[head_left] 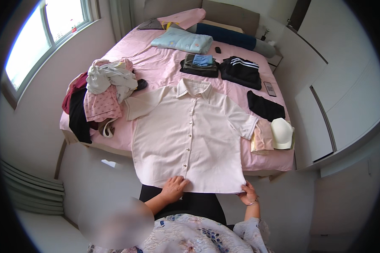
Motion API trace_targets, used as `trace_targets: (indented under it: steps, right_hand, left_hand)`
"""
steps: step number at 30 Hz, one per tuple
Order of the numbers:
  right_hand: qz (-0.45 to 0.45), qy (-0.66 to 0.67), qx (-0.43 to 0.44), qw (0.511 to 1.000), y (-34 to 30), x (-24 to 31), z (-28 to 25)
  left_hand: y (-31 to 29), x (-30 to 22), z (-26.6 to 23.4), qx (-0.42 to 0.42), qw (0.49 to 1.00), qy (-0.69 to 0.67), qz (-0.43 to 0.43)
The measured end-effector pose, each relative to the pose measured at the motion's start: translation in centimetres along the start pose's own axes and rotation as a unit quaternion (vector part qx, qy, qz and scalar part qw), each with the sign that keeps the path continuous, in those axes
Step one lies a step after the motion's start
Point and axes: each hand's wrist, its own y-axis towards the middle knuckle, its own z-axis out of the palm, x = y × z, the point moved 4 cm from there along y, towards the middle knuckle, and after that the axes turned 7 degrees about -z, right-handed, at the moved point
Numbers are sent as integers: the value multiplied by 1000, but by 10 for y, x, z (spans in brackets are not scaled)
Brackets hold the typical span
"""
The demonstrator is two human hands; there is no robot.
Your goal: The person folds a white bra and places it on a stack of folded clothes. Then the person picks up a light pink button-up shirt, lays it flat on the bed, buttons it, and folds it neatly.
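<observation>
A pale cream short-sleeved button-up shirt [164,130] lies spread front up across the foot of the bed, its collar pointing away from me. The lower part hangs over the bed's edge toward my body. At the bottom hem beside the button strip, my left hand [174,188] has its fingers closed on the cloth. My right hand [248,195] pinches the hem's right corner, thumb on top and the other fingers partly hidden. Between the two hands the hem runs nearly straight.
A heap of loose clothes [105,86] sits left on the pink bed [156,63]. Folded dark clothes [240,72], a black folded garment [266,105], a phone [270,89] and a white cap [282,133] lie right. White cabinets [325,97] line the right side.
</observation>
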Motion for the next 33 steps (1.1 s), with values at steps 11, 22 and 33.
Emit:
trace_targets:
  steps: [11,22,33]
  right_hand:
    - [31,-57,-38,997,-14,-1,-14]
    - [104,-123,-64,985,-5,-26,-40]
    - [158,-256,-117,946,7,-61,-70]
  left_hand:
    - [-2,4,2,-43,992,-93,78]
    - [-3,12,17,-3,993,-89,79]
    - [-20,26,-59,-86,969,-229,-38]
